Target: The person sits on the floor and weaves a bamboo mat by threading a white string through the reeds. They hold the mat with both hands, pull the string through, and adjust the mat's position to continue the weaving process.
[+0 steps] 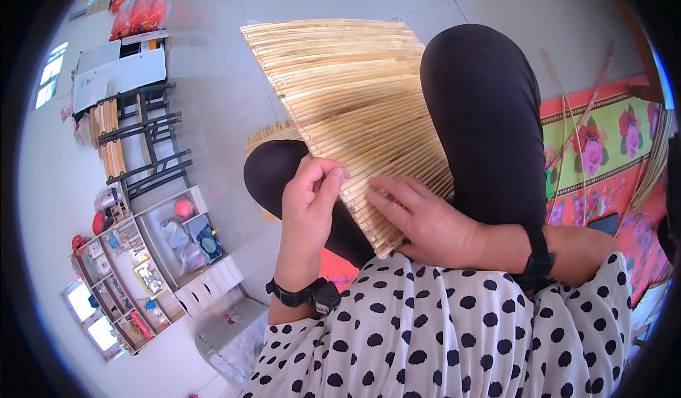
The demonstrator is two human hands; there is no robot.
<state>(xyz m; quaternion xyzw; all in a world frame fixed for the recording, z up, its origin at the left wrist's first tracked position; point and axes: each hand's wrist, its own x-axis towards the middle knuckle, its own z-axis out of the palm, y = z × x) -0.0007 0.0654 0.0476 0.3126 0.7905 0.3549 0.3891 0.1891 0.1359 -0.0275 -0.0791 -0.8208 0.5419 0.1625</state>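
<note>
A mat of thin, straw-coloured reeds [355,93] bound side by side lies slanted across my lap, between my knees. At its left edge, my left hand [312,192] is closed, thumb and forefinger pinched together; what is between the fingertips is too small to make out. My right hand [436,220] grips the mat's near end, with bent fingers on its upper face. Part of that hand's thumb is hidden. A row of small stitches or knots runs along the mat's left edge.
Another reed piece [273,132] shows behind my left knee. To the right, long loose strips [567,135] lie over a flowered red and green cloth [603,150], near a dark phone [603,224]. Shelves [131,277] and folded black metal frames [145,132] stand at the left.
</note>
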